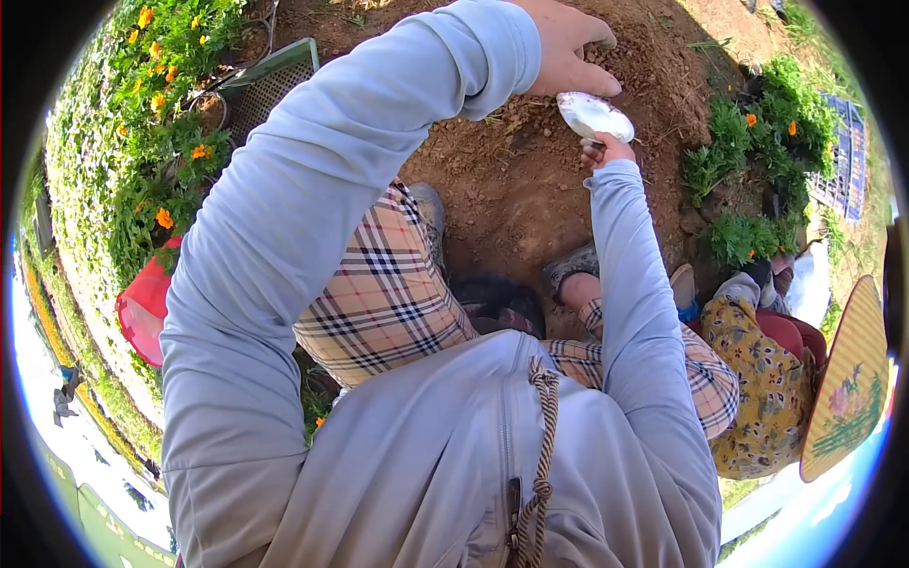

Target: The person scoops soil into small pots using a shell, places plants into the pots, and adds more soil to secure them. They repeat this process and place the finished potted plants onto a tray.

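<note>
While the right hand (614, 151) is closed on the near edge of a white dish (597, 117), the left hand (566, 47) stands just beyond it, palm down, thumb and visible finger apart. Item: one dish, soil-marked, raised in front of the person over brown soil (516, 204); its contents, if any, cannot be made out. Gripped from the near side, it seems so held to leave the far rim within reach of the other hand. Whether the left thumb touches that rim, one cannot tell. Item: two grey sleeves, the left arm arched across, the right more directly outstretched, so that both hands meet over the same patch. Item: plaid trousers (383, 298), knees parted, probably to give a low seat and keep the ground ahead within reach. At the left: orange marigolds (164, 219), a green-rimmed crate (276, 87) by the soil, and a red container (145, 308) among the plants, likely set aside to keep the working ground free. At the right: more leafy plants (712, 166), a blue crate (846, 156) beyond them, and another person (757, 383) in a flowered yellow top, low beside the soil, with a woven hat (846, 393) whose broad brim presumably serves against the sun.
</note>
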A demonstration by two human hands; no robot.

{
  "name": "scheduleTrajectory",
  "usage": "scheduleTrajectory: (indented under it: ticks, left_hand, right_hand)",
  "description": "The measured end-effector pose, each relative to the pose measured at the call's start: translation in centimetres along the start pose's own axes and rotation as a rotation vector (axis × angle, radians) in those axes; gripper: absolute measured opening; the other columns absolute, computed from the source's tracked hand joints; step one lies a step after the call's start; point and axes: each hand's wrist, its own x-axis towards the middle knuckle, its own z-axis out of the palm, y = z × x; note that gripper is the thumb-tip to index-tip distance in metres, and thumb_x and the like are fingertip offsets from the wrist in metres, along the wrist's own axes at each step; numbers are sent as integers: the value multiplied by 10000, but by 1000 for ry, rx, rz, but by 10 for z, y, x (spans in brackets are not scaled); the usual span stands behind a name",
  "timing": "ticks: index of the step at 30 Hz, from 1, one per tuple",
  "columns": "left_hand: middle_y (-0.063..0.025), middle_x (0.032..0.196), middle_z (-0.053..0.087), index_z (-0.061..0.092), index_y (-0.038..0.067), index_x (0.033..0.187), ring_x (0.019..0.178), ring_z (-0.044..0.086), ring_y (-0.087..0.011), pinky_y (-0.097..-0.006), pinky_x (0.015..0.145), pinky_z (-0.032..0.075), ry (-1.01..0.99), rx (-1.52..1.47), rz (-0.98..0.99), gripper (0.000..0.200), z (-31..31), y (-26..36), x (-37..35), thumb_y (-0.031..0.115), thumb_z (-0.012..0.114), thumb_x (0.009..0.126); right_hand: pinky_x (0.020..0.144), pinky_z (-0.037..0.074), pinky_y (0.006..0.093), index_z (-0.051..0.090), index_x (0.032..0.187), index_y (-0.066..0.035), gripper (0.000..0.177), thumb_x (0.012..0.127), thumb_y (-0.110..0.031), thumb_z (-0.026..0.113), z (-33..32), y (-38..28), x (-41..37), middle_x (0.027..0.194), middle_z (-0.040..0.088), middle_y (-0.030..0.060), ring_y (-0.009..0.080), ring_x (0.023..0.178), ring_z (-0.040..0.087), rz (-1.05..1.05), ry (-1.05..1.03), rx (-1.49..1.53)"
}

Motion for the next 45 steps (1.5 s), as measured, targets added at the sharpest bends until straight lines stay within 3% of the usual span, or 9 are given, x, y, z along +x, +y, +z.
scheduleTrajectory:
  ticks: [8, 12, 18, 21, 25, 27, 36, 39, 45]
  left_hand:
    - [-146, 1013, 526, 400, 82, 1154, 942, 504, -285, -337, 820, 397, 26, 96, -87, 568, 17, -1, 2, 445, 484, 725]
    - [-126, 1057, 517, 387, 121, 1185, 977, 494, -270, -331, 845, 390, 34, 158, -165, 587, 21, 1, 3, 476, 472, 725]
    - [-116, 1029, 533, 394, 114, 1178, 948, 511, -266, -328, 826, 401, 64, 159, -118, 582, 21, -4, 6, 474, 470, 726]
    - [-178, 909, 560, 423, -6, 1092, 864, 528, -311, -343, 769, 411, -28, -32, 35, 526, 5, -6, 3, 369, 502, 732]
    - [-137, 975, 549, 405, 75, 1148, 908, 523, -275, -329, 799, 409, -63, 35, -135, 563, 10, 4, 5, 436, 489, 726]
    - [-173, 910, 562, 422, 0, 1096, 868, 527, -309, -340, 773, 410, 5, -10, 31, 523, 4, -2, 1, 368, 504, 734]
    - [-181, 937, 550, 410, 12, 1115, 881, 521, -313, -338, 780, 409, -6, 7, 0, 550, 7, -4, 4, 397, 497, 732]
    - [-120, 976, 553, 396, 112, 1176, 901, 534, -251, -317, 797, 416, 64, 136, -109, 582, 21, 0, 6, 470, 482, 725]
    - [-182, 928, 551, 401, 9, 1119, 877, 522, -313, -338, 775, 411, -56, -38, -2, 554, -2, 2, 0, 392, 499, 731]
  right_hand:
    - [383, 437, 331, 459, 969, -36, 235, 751, -123, 474, -43, 140, 25, 662, 579, 103, 173, 438, 517, 436, -1, -223]
    - [356, 434, 319, 488, 888, -13, 176, 787, -137, 415, -19, 89, 41, 626, 574, 99, 181, 413, 505, 286, 202, -53]
    - [384, 472, 318, 496, 858, 17, 153, 766, -94, 443, -10, 0, 31, 641, 581, 140, 185, 476, 560, 122, 114, 39]
    - [373, 462, 312, 492, 870, 9, 158, 755, -93, 455, -19, 9, 20, 640, 581, 136, 186, 483, 561, 7, 117, 183]
    - [353, 443, 323, 453, 978, 26, 283, 710, -65, 471, -17, 76, -10, 647, 582, 165, 207, 441, 554, 192, 93, -386]
    - [378, 457, 325, 458, 981, 18, 275, 717, -59, 465, -23, 115, 4, 659, 584, 162, 202, 453, 559, 277, 93, -278]
    - [398, 454, 304, 456, 995, -37, 232, 774, -110, 454, -28, 113, 17, 680, 580, 104, 155, 476, 538, 413, -33, -138]
    - [402, 455, 305, 461, 983, -53, 215, 780, -124, 450, -21, 123, 25, 685, 581, 93, 151, 493, 546, 407, -2, -124]
    - [398, 461, 312, 450, 929, -33, 167, 808, -142, 414, 16, 99, 32, 674, 578, 112, 175, 492, 550, 322, 55, 127]
